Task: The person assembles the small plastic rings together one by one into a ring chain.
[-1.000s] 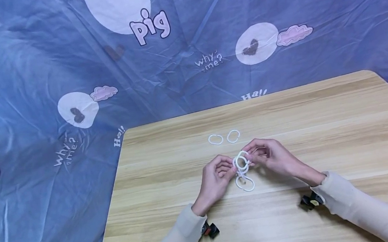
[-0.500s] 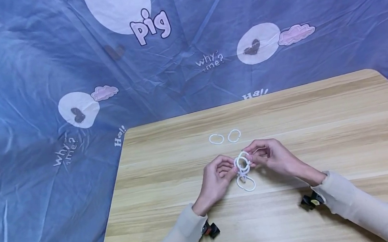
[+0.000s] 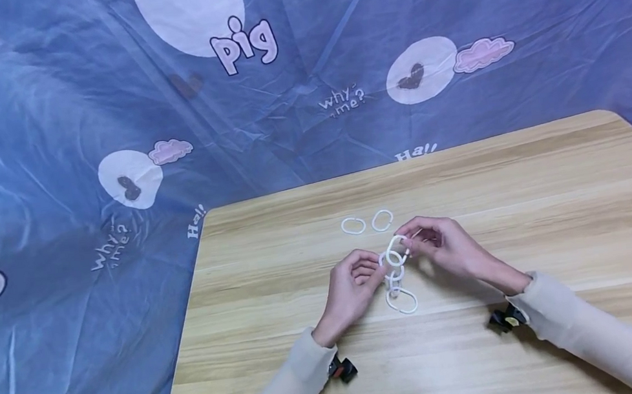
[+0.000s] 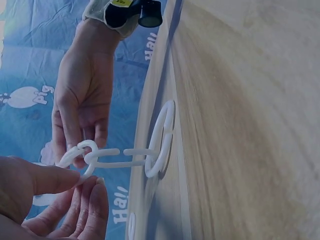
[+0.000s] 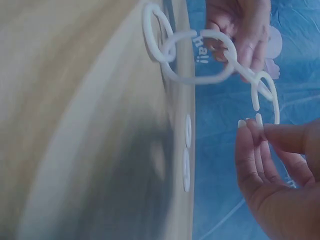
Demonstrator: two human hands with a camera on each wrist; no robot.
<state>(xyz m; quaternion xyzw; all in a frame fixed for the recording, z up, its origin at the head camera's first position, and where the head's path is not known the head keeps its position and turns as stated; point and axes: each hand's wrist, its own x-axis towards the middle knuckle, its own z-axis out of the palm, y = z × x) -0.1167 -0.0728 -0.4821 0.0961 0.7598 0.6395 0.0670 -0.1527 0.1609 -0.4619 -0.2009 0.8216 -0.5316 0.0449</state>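
Observation:
White oval rings hang joined as a short chain between the hands. My left hand (image 3: 352, 289) pinches one linked ring (image 4: 86, 176) between thumb and fingers. With thumb and fingertips my right hand (image 3: 453, 251) pinches the top ring (image 3: 393, 245), which passes through the ring at my left fingers; in the right wrist view its small gap (image 5: 257, 112) shows just beside the fingertips. Below, a middle ring (image 5: 197, 80) connects down to the lowest ring (image 3: 403, 310), which touches the table in the left wrist view.
Two separate white rings, one on the left (image 3: 354, 234) and one on the right (image 3: 374, 221), lie on the wooden table (image 3: 275, 253) beyond the hands. A blue printed cloth (image 3: 285, 129) hangs behind the table's far edge and along its left side.
My right hand has risen slightly away from the left with the top ring, and the linked rings are spread further apart. The left hand has barely moved.

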